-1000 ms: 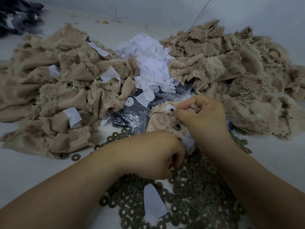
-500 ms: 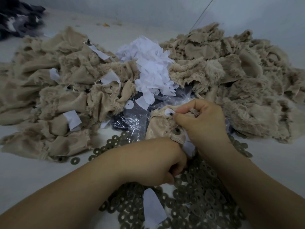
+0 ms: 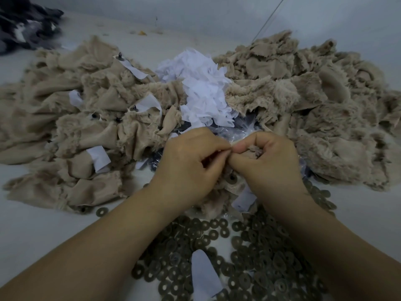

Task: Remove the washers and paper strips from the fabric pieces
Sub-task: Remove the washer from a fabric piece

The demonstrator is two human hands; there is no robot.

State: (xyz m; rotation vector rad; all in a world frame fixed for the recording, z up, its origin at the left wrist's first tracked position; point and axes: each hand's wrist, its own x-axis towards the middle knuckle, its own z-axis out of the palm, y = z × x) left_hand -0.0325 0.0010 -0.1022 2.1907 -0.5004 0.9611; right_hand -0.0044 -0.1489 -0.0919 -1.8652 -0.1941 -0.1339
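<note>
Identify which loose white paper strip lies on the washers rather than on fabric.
The paper strip nearest the camera, lying alone on the washer pile between the forearms.

Both arms reach forward. The left hand [image 3: 191, 164] and right hand [image 3: 269, 161] meet, fingers curled, fingertips pinching together.

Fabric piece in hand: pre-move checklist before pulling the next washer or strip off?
1. Both hands on the piece: ok. The left hand and right hand pinch the held fabric piece at its top edge.
2. Washer located: ok. One washer shows on the piece below the fingers.
3. Paper strip located: ok. A white paper strip hangs at the piece's lower edge.
4. What the fingertips pinch: cannot tell, hidden by the fingers.
5. Drop zones: ok. The loose washer pile lies just below, the white paper pile behind.
</note>
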